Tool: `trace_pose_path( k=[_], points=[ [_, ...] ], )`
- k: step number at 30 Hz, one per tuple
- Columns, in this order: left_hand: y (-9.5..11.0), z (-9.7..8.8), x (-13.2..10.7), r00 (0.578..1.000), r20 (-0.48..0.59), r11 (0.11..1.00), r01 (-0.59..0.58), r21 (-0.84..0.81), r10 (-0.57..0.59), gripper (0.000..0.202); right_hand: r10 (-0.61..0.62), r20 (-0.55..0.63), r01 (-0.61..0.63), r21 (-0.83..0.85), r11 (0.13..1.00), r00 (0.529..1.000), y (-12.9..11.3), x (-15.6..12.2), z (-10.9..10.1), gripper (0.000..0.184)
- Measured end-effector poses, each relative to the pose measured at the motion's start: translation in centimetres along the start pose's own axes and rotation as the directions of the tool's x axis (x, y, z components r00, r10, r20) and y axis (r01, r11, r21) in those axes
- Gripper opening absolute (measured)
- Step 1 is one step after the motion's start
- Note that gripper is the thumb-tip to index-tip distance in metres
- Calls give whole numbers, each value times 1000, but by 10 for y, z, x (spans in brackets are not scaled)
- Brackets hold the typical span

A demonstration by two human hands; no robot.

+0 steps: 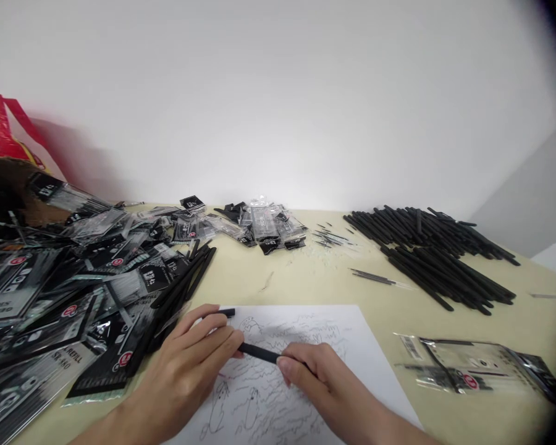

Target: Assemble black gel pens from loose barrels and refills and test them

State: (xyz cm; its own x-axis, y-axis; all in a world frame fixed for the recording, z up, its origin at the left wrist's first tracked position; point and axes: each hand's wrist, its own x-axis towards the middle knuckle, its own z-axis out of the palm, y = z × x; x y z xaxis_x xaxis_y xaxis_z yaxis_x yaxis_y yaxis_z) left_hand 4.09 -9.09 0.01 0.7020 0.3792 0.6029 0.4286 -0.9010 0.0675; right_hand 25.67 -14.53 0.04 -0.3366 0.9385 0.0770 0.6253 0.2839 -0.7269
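Observation:
A black pen [260,353] is held level above a sheet of paper [366,358] marked with pen scribbles and small drawings. My left hand [185,371] is closed round the pen's left end, which its fingers hide. A short black piece, perhaps a pen cap [229,313], sticks out from between the same hand's fingers. My right hand [324,383] pinches the pen's right end between thumb and fingers. Just left of my left hand lie several black pens [185,278] beside a heap of refill packets [115,296].
Black pens are piled at the back right [412,232], with another group [449,278] in front. Loose refills [373,277] and small tips [333,237] lie mid-table. More packets [264,225] rest near the wall. A clear packet [482,364] lies at right, a red bag [13,133] far left.

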Motion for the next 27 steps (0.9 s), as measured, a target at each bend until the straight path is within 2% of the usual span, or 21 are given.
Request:
trace_pose_path(
  k=[2, 4, 6, 8, 10, 11, 13, 16, 18, 20, 22, 24, 26, 27],
  points=[
    [0, -1, -1, 999, -12, 998, -40, 38, 41, 23, -20, -4, 20, 1, 1000, 1000, -1, -1, -1, 32],
    [0, 0, 1, 1000, 7, 1000, -11, 25, 11, 20, -142, -68, 132, -141, 981, 987, 3, -3, -1, 30],
    [0, 2, 4, 998, 50, 999, 48, -20, -47, 18, -312, -121, 250, -364, 897, 942, 9, -3, -1, 29],
    [0, 4, 8, 992, 98, 995, 82, -64, -76, 17, -449, -126, 315, -548, 775, 885, 14, -3, -1, 27],
    [1, 5, 9, 991, 116, 992, 81, -95, -70, 16, -509, -118, 336, -622, 707, 853, 16, -2, -1, 25],
    [2, 5, 9, 991, 113, 992, 78, -100, -67, 17, -512, -123, 337, -619, 709, 850, 17, -2, 0, 24],
    [3, 4, 8, 995, 80, 994, 73, -85, -66, 20, -455, -140, 324, -525, 787, 879, 15, -2, 1, 25],
    [3, 1, 5, 998, 17, 998, 52, -16, -52, 22, -227, -132, 199, -194, 961, 965, 8, -5, 5, 28],
    [3, -2, 4, 1000, -8, 1000, 10, 30, -10, 22, -68, -85, 71, 32, 997, 994, 2, -6, 6, 32],
    [1, -4, 3, 998, -28, 996, -50, 76, 52, 23, 51, -16, -46, 226, 973, 999, -2, -6, 6, 38],
    [2, -7, -1, 992, -50, 986, -106, 125, 113, 24, 141, 118, -181, 471, 864, 983, -4, -5, 4, 42],
    [5, -8, -6, 986, -67, 975, -140, 173, 154, 27, 176, 284, -329, 703, 631, 943, -4, -5, 2, 43],
    [10, -9, -12, 987, -85, 978, -120, 172, 136, 30, 158, 418, -446, 812, 377, 895, -4, -6, 1, 41],
    [13, -9, -15, 991, -95, 987, -80, 142, 94, 31, 148, 460, -483, 826, 289, 875, -3, -6, 1, 40]
  ],
)
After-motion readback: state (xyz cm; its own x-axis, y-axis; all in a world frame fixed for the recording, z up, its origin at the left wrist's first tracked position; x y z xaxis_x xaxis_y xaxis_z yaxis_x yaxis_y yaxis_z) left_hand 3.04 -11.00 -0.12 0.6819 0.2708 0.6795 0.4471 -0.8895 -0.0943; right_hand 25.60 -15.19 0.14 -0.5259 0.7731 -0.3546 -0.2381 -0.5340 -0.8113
